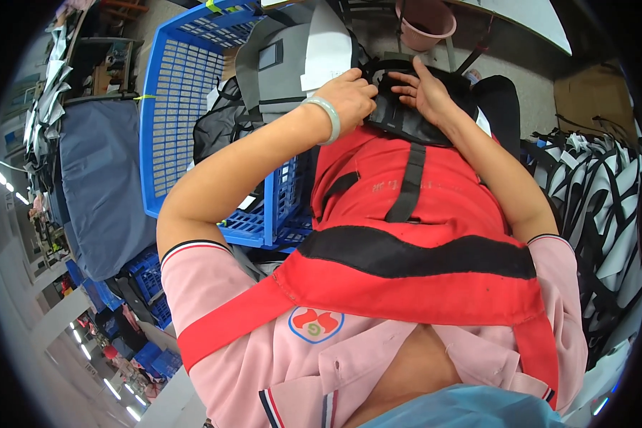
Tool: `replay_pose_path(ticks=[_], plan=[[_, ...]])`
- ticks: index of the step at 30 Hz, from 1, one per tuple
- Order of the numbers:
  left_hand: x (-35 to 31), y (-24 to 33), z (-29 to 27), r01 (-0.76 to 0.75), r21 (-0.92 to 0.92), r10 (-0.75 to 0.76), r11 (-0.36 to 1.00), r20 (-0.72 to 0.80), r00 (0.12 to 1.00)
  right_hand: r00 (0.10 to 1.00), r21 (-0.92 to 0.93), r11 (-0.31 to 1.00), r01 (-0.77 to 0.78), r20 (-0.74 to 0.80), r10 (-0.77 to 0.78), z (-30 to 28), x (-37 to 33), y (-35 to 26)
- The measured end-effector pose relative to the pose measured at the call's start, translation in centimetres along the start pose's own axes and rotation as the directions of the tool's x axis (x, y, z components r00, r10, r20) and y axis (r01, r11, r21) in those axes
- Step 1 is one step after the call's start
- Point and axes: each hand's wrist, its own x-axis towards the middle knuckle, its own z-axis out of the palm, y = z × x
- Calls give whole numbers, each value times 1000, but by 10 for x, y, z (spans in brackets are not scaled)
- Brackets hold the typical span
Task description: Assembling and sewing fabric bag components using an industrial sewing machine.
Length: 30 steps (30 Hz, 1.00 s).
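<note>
My left hand (346, 100), with a pale green bangle on its wrist, is at the right edge of a grey bag piece (285, 78). Beside its knuckles a white panel (328, 50) stands up from that piece. The fingers are curled, and whatever they pinch, if anything, is hidden. To the right, my right hand (426, 93) hovers with its thumb and fingers apart over a black bag piece (435, 125). This dark piece lies at my lap, at the far end of my red apron (442, 178). Nothing shows in the right hand.
A blue plastic basket (150, 143) holding grey and black pieces stands to my left. Beyond it is a dark blue-grey cloth cover (103, 185). A pink bucket (428, 28) is ahead. White pieces with black straps (599, 207) are heaped on the right.
</note>
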Motion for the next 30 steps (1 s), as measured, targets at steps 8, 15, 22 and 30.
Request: replay_pose_path(ticks=[8, 15, 22, 30], plan=[[-15, -19, 12, 67, -86, -62, 994, 68, 996, 627, -640, -280, 715, 765, -146, 41, -43, 3], [-23, 0, -25, 173, -898, -383, 404, 6, 924, 846, -861, 76, 503, 508, 162, 63, -90, -80], [-8, 34, -186, -160, -978, -251, -134, -122, 960, 685, -673, 214, 708, 728, 27, 81, -205, -235], [86, -50, -183, -201, -940, -304, -277, -113, 946, 813, -728, 375, 574, 453, -365, 27, -129, -265]])
